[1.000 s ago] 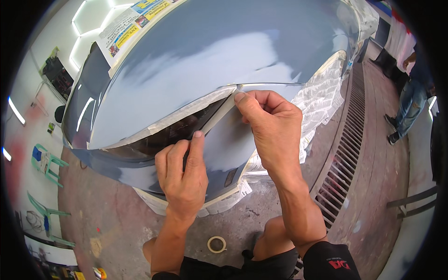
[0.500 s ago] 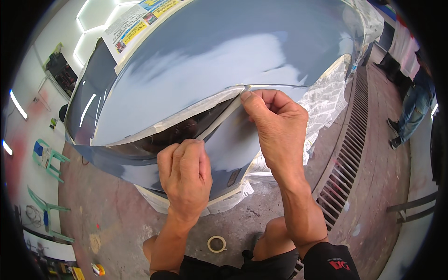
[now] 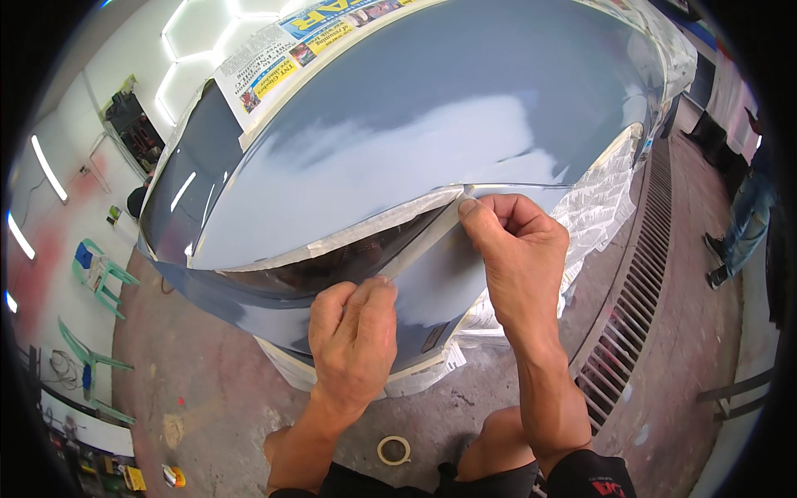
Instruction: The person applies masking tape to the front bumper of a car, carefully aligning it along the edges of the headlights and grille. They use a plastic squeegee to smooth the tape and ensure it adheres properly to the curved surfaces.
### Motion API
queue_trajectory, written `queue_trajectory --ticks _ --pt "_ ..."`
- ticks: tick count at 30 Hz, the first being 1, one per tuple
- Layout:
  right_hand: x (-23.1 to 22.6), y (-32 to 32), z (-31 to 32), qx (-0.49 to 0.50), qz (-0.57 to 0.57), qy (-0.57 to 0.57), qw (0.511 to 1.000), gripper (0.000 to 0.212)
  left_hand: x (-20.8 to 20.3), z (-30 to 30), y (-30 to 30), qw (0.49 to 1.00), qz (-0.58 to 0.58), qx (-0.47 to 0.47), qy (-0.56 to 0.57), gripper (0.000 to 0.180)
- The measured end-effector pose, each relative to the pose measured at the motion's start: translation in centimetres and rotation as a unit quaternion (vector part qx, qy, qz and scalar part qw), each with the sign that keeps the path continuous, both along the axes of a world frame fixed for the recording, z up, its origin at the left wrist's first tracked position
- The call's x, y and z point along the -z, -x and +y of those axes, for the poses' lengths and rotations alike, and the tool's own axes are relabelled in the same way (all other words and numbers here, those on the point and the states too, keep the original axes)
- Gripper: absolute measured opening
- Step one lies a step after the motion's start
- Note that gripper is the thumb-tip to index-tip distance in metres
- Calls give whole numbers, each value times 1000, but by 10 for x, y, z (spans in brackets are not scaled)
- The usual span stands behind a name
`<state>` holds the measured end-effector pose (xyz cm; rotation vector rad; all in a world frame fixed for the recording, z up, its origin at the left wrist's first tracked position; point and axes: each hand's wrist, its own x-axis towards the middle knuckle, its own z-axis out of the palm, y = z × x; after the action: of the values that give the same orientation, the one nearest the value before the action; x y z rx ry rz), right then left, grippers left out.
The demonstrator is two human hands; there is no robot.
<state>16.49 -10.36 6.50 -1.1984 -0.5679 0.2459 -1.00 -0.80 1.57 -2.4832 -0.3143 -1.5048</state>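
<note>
A strip of masking tape (image 3: 422,243) runs along the lower edge of a dark headlight (image 3: 357,264) on a grey-primed car body (image 3: 365,141). My right hand (image 3: 525,257) pinches the strip's upper end, thumb and forefinger at the headlight's pointed corner. Lower down, my left hand (image 3: 355,344) has its fingers curled together at the strip's other end; the fingertips press near the headlight edge and partly hide the tape. Another band of tape (image 3: 357,235) lines the headlight's upper edge.
Newspaper (image 3: 599,195) masks the car's right side. On the floor lie a tape roll (image 3: 381,451) and, at right, a long drain grating (image 3: 635,307). Green plastic chairs (image 3: 108,278) stand at left. Another person in jeans (image 3: 739,236) stands at far right.
The whole view has shifted, so the car and hands sit lower and further right. Both hands keep their places on the tape strip, whose flat face shows more between them.
</note>
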Motion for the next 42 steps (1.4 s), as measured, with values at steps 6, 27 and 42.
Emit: queue_trajectory --ticks 6,27,42 --pt "4 -3 1 7 -7 -18 1000 24 -4 2 -3 1000 -2 16 -2 39" --pt "5 1 7 -7 -6 -69 998 17 -11 -3 -8 999 -6 -6 41 35" --pt "27 3 3 2 -120 -96 988 20 -6 -5 -19 998 -38 -42 36 35"
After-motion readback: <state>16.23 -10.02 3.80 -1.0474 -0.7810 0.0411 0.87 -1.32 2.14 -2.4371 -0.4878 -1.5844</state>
